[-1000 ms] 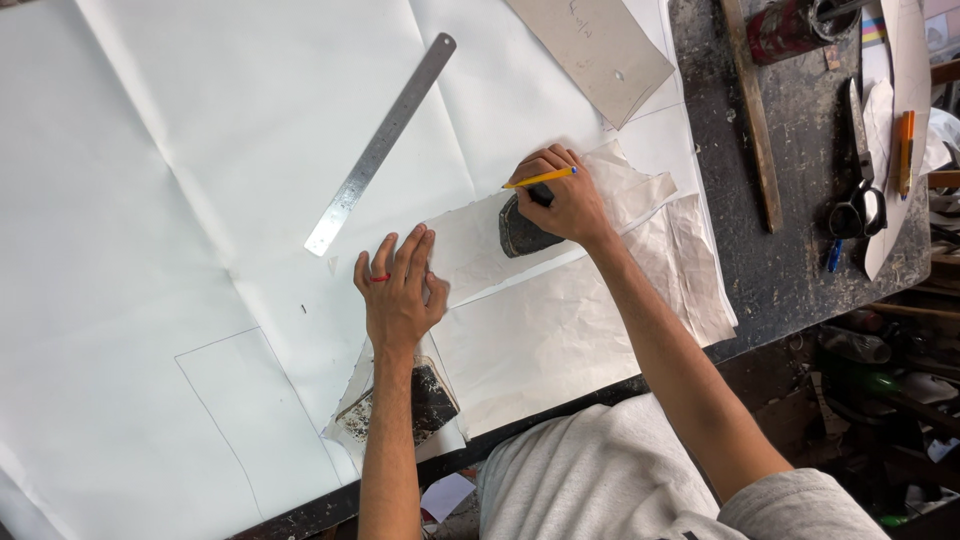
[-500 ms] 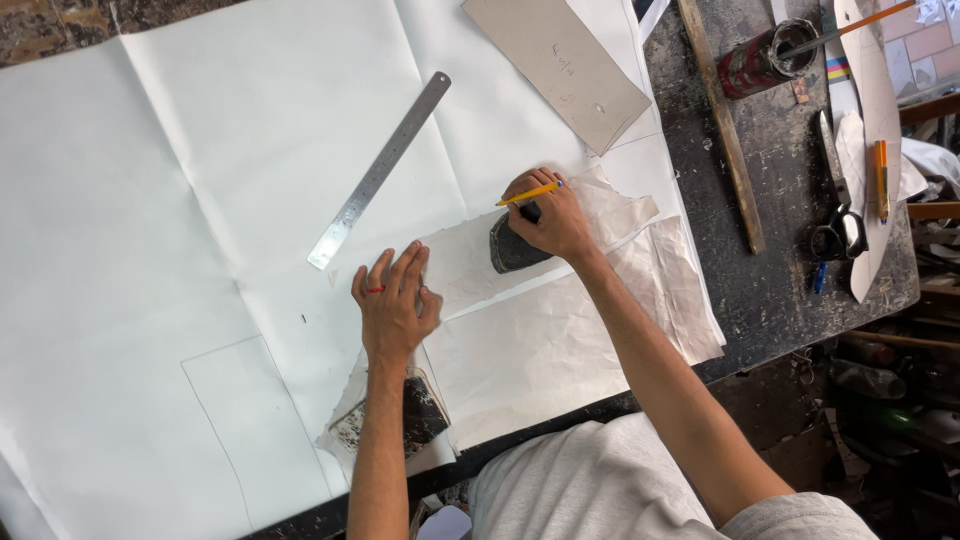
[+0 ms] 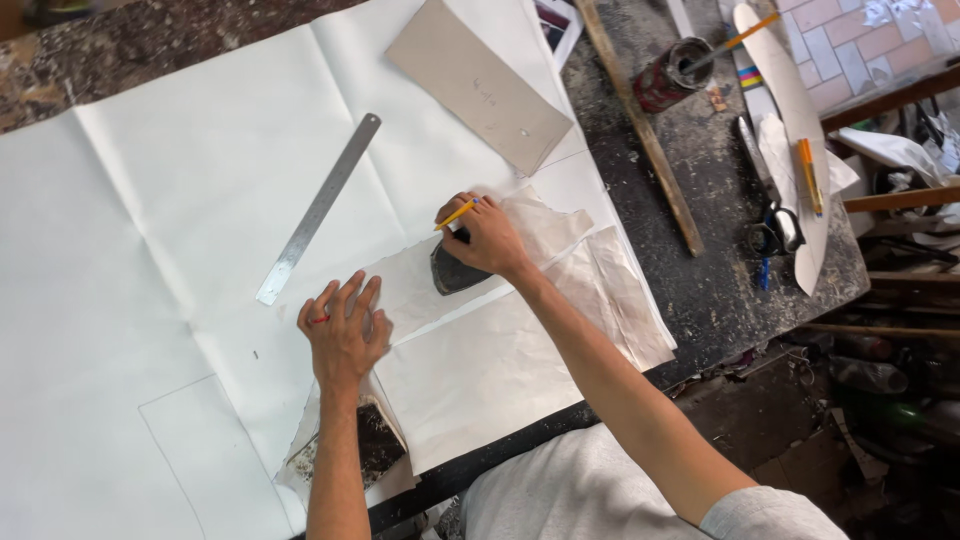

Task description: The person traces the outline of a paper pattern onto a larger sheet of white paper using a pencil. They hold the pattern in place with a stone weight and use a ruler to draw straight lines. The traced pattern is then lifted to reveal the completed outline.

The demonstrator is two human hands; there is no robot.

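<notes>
Paper (image 3: 180,200), one large white sheet, covered most of the dark workbench (image 3: 720,290) we worked at. On that sheet lay a creased translucent pattern piece (image 3: 560,320), and above it a tan cardboard piece (image 3: 480,90). Left of the cardboard, a steel ruler (image 3: 318,208) lay slantwise on the sheet. We pressed our left hand (image 3: 343,335) flat on the pattern piece, fingers spread and gripping nothing. Our right hand (image 3: 485,240) was clenched around a yellow pencil (image 3: 455,214), resting on a dark weight (image 3: 452,272).
</notes>
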